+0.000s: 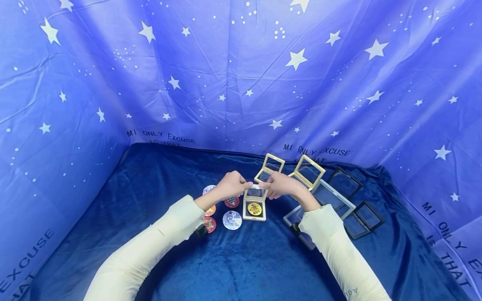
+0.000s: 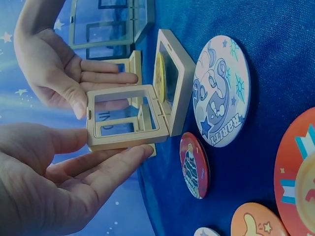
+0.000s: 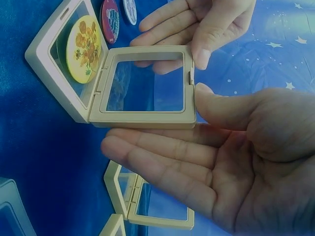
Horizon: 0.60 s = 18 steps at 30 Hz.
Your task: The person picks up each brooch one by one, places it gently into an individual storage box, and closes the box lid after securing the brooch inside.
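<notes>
A small cream hinged display case point(image 1: 245, 211) stands unfolded on the blue cloth, its clear-windowed lid point(image 3: 142, 118) raised. Inside the lower half lies a round yellow badge with sunflowers point(image 3: 84, 48), on the clear film. My left hand point(image 1: 232, 184) pinches one corner of the lid, thumb on the free edge and fingers behind. The opposite corner is between the thumb and fingers of my right hand point(image 1: 281, 184). Both thumbs come close together by the lid's small catch point(image 3: 191, 76). Left of the case are a white Rarity badge point(image 2: 219, 93) and a red Christmas-tree badge point(image 2: 191, 167).
More round badges, one red point(image 1: 209, 225) and one orange point(image 2: 256, 223), lie by my left forearm. Behind and right stand other unfolded cream cases point(image 1: 311, 184). Grey point(image 1: 340, 200) and black frames point(image 1: 370, 217) spread further right. A starry blue curtain point(image 1: 233, 75) hangs behind.
</notes>
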Motion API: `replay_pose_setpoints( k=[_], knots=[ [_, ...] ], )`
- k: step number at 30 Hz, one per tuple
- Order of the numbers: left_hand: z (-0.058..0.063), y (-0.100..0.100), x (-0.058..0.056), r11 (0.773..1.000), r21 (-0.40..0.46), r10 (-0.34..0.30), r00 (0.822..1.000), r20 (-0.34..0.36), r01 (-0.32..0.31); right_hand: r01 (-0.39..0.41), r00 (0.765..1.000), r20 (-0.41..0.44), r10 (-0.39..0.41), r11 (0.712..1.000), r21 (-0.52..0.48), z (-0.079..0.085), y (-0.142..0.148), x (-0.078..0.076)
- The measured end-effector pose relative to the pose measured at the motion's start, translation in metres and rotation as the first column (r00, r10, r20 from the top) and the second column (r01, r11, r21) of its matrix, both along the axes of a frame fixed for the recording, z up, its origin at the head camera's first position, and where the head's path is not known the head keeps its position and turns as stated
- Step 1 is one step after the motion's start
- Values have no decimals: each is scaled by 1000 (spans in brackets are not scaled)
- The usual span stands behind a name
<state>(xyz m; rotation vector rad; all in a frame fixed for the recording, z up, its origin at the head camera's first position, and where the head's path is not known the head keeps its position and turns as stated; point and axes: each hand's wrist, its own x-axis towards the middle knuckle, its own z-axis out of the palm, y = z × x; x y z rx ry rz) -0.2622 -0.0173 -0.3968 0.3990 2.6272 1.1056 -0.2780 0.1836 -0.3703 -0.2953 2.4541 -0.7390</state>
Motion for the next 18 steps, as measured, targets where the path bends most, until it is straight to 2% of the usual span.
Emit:
replay_pose_setpoints(
  k=[6, 18],
  knots=[
    [-1, -1, 1, 999, 35, 19, 1000, 17, -20, 18, 999, 28, -16, 999, -47, -1, 1, 0],
    [0, -2, 4, 995, 90, 46, 999, -12, -44, 32, 998, -45, -37, 994, -107, -6, 0, 0]
  ],
)
